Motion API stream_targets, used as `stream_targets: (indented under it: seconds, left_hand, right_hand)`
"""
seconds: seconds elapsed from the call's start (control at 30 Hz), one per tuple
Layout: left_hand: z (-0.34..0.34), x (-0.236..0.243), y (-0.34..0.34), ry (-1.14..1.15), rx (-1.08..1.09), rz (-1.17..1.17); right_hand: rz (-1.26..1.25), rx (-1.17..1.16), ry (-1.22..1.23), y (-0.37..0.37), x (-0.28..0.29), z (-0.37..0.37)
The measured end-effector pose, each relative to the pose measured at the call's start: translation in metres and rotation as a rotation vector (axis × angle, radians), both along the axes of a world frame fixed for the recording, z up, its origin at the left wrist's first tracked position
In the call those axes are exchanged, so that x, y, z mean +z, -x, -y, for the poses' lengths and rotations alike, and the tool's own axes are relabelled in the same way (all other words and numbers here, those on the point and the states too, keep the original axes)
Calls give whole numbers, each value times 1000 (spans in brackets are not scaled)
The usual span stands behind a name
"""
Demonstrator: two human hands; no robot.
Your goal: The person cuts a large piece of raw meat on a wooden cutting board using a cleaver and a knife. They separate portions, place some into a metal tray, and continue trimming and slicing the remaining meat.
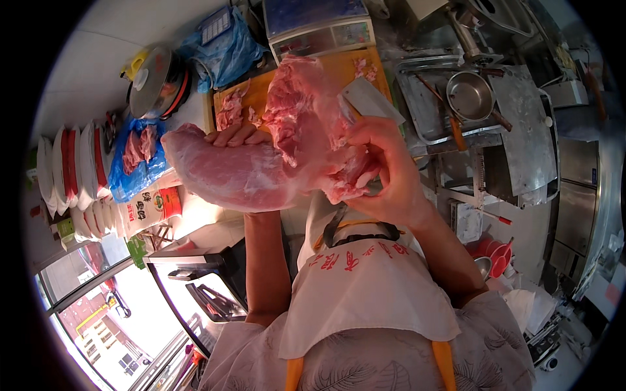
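A large piece of raw meat [228, 173], pink with a pale fatty surface, is held up between both my hands, above the near edge of a wooden cutting board [257, 94]. My left hand [238, 135] supports its left part, with the fingers curled over the far edge and the palm hidden beneath. On the right, my right hand [385, 159] grips a ragged end, thumb and fingers closed around it. Beyond the right hand, a cleaver [373, 101] with a broad blade lies on the board. Smaller meat scraps [231, 109] rest on the board's left side.
A scale [321, 36] stands behind the board. At left are meat on a blue plastic bag [124, 176], a lidded pan [156, 81] and stacked packages [72, 166]. To the right, a metal tray [424, 120] bears a small pot [471, 96], near a meat grinder [466, 36].
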State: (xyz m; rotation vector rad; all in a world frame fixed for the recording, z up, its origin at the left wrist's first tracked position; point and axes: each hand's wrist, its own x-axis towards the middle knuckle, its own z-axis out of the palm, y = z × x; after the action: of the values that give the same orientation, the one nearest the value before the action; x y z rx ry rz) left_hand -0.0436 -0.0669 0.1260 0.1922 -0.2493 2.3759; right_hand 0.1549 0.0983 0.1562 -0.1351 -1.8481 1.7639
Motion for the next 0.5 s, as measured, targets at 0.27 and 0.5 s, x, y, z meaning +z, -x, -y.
stream_targets:
  seconds: [0.27,0.5]
  left_hand:
    - [2,2,-5,196,206,-198]
    - [18,6,-9,510,107,-246]
  right_hand:
    - [72,33,-184,1,8,-8]
    - [400,98,598,10,-3,-14]
